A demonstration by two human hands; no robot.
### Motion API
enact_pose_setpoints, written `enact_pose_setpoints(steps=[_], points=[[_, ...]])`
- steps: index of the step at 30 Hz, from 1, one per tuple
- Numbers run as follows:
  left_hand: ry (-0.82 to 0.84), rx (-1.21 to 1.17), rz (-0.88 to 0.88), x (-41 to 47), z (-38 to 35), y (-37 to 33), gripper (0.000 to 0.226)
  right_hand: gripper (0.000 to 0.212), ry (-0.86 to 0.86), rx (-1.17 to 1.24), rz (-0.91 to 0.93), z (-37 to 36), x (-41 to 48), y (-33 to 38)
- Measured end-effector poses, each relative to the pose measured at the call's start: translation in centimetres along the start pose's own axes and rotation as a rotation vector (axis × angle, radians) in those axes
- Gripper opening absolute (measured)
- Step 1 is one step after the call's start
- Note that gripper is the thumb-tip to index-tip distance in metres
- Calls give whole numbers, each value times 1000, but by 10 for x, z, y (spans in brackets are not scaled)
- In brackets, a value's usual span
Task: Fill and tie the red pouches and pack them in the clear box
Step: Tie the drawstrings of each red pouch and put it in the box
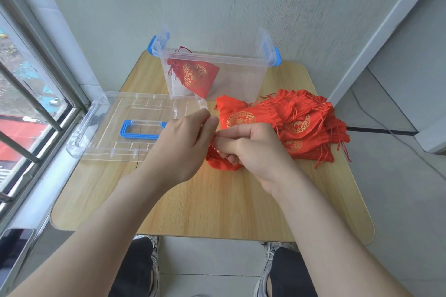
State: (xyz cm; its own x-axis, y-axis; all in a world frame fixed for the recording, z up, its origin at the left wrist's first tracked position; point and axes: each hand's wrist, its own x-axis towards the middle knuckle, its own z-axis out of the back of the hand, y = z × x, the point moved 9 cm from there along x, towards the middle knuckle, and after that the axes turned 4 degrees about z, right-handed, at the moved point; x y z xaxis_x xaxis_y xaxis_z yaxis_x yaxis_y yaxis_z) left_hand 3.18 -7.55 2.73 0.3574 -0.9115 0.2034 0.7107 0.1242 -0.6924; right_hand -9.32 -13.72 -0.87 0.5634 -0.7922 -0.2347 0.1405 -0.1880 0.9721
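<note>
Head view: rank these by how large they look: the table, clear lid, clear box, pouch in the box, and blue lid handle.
1. table
2. clear lid and clear box: about alike; the lid lies nearer, so not ranked apart
3. pouch in the box
4. blue handle

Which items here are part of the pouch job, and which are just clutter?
Job:
pouch in hand, gripped by left hand and right hand
pile of red pouches
clear box holding packed pouch
box lid

Lying about:
phone
floor cable
</note>
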Motion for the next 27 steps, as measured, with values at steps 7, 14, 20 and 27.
enact_pose_setpoints(steps=[7, 14, 20, 27], points=[[-15, 121, 40, 3, 2, 10, 45, 28, 28, 28, 9, 6, 5, -1], [-43, 166, 71, 6, 7, 10, 42, 42, 25, -31, -74, 7, 5, -8], [-47, 205, 92, 4, 9, 11, 38, 31, 46, -176, -86, 7, 1, -7], [-89, 202, 111, 6, 12, 14, 40, 10, -16, -212, -48, 10, 1, -7]])
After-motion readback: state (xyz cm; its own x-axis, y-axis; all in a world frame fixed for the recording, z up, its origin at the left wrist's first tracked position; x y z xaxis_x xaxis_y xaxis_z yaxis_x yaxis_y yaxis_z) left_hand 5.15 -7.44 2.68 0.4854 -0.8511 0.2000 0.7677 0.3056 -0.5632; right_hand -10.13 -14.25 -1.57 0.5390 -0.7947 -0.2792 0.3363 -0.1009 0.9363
